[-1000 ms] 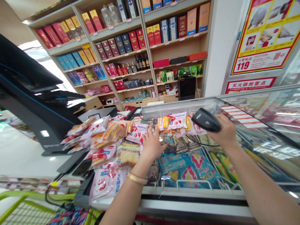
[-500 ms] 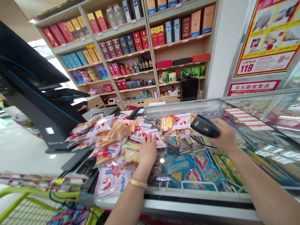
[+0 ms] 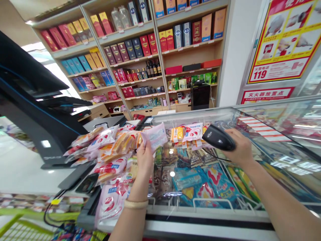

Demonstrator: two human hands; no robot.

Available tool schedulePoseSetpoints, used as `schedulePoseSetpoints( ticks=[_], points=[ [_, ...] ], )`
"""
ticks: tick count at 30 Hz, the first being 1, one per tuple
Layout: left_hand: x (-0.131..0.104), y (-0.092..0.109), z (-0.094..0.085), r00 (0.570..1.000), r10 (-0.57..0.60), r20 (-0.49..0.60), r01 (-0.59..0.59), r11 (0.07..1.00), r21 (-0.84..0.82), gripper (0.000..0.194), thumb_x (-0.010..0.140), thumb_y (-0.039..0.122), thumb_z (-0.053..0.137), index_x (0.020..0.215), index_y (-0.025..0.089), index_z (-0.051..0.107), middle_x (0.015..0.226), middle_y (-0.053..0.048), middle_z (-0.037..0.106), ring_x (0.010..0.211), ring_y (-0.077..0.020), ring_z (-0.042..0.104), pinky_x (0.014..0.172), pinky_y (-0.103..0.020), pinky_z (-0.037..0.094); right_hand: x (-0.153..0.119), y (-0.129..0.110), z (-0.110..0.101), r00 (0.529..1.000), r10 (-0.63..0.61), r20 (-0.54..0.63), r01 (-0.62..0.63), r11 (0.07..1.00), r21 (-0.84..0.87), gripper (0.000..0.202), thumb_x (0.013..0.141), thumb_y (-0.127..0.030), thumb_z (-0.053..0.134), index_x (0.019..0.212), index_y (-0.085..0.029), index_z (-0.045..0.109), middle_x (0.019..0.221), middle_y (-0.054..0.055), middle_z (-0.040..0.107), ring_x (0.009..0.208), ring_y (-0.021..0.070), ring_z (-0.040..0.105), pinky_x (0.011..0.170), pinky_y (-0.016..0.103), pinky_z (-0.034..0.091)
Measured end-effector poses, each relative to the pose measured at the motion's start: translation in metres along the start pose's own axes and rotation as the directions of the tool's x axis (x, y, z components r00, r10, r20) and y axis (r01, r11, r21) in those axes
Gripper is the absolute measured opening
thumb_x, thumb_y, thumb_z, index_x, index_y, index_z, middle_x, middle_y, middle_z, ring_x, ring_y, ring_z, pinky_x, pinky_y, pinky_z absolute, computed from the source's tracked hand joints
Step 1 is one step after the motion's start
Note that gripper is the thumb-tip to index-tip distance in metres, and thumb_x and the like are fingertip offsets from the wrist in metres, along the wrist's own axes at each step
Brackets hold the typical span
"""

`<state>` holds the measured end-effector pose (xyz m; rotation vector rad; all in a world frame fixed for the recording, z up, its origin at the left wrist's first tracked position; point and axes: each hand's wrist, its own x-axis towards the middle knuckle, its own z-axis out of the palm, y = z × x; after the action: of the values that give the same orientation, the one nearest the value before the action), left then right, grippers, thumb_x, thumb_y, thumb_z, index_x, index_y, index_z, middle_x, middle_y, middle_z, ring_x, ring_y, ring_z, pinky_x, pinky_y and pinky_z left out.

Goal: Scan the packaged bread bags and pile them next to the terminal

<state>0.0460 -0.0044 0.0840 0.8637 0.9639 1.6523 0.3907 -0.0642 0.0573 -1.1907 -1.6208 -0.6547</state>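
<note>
Pink, the packet (image 3: 155, 135), flat a moment ago, is lifted in our left hand (image 3: 145, 156), so its back probably shows, though blurred; our right hand (image 3: 239, 147) grips the scanner (image 3: 218, 137), head toward it.

Left hand (image 3: 144, 158) pinches while right hand (image 3: 239, 147) grips.
</note>
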Motion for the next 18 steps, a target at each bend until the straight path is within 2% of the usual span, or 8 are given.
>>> schedulePoseSetpoints(
  ticks=[3, 5, 8, 12, 15, 18],
  points=[
    [-0.009, 0.007, 0.030, 0.979, -0.200, -0.035, 0.192, 0.969, -0.156, 0.016, 0.095, 0.019, 0.064, 0.110, 0.018, 0.071, 0.105, -0.009, 0.082, 0.104, -0.0246, 0.079, 0.101, -0.047, 0.062, 0.003, -0.006, -0.002, 1.000, 0.016, -0.002, -0.016, 0.999, 0.043, 0.017, 0.084, -0.038, 0.070, 0.092, -0.023, 0.068, 0.089, 0.008, 0.072, 0.078, 0.0232, 0.071, 0.067, 0.034, 0.055],
    [-0.018, 0.008, 0.049, 0.949, -0.314, -0.007, 0.301, 0.917, -0.262, 0.017, 0.098, 0.017, 0.059, 0.110, 0.016, 0.070, 0.105, -0.010, 0.082, 0.100, -0.0242, 0.080, 0.099, -0.048, 0.064, 0.005, -0.010, -0.004, 1.000, 0.027, 0.011, -0.028, 0.997, 0.067, 0.020, 0.083, -0.040, 0.071, 0.092, -0.023, 0.068, 0.088, 0.008, 0.072, 0.078, 0.0236, 0.070, 0.068, 0.035, 0.056],
    [-0.028, -0.001, 0.065, 0.940, -0.340, 0.011, 0.319, 0.871, -0.372, 0.020, 0.097, 0.014, 0.059, 0.114, 0.017, 0.070, 0.108, -0.009, 0.083, 0.101, -0.0228, 0.080, 0.098, -0.044, 0.065, 0.008, -0.014, -0.007, 0.999, 0.037, 0.012, -0.038, 0.994, 0.100, 0.022, 0.081, -0.039, 0.072, 0.095, -0.023, 0.069, 0.089, 0.008, 0.072, 0.079, 0.0237, 0.070, 0.068, 0.036, 0.057],
    [-0.032, -0.021, 0.060, 0.958, -0.280, 0.061, 0.285, 0.901, -0.327, 0.028, 0.086, 0.012, 0.073, 0.114, 0.016, 0.072, 0.108, -0.009, 0.083, 0.095, -0.0223, 0.080, 0.091, -0.039, 0.066, 0.013, -0.018, -0.014, 0.999, 0.005, 0.036, -0.011, 0.987, 0.161, 0.021, 0.083, -0.034, 0.071, 0.100, -0.023, 0.068, 0.091, 0.006, 0.072, 0.080, 0.0224, 0.071, 0.069, 0.034, 0.056],
    [-0.028, -0.031, 0.047, 0.973, -0.207, 0.099, 0.222, 0.958, -0.183, 0.040, 0.069, 0.021, 0.092, 0.105, 0.014, 0.075, 0.104, -0.010, 0.083, 0.093, -0.0248, 0.080, 0.092, -0.040, 0.064, 0.014, -0.019, -0.017, 0.996, -0.019, 0.092, 0.004, 0.986, 0.165, 0.020, 0.082, -0.032, 0.070, 0.100, -0.023, 0.069, 0.093, 0.007, 0.073, 0.081, 0.0220, 0.071, 0.070, 0.034, 0.057],
    [-0.021, -0.036, 0.036, 0.989, -0.109, 0.104, 0.112, 0.993, -0.025, 0.053, 0.053, 0.034, 0.101, 0.096, 0.013, 0.078, 0.097, -0.011, 0.084, 0.094, -0.0274, 0.080, 0.093, -0.040, 0.062, 0.014, -0.018, -0.019, 0.984, -0.044, 0.173, 0.020, 0.990, 0.141, 0.020, 0.080, -0.030, 0.069, 0.099, -0.023, 0.071, 0.098, 0.008, 0.074, 0.082, 0.0217, 0.072, 0.072, 0.034, 0.057]
  ],
)
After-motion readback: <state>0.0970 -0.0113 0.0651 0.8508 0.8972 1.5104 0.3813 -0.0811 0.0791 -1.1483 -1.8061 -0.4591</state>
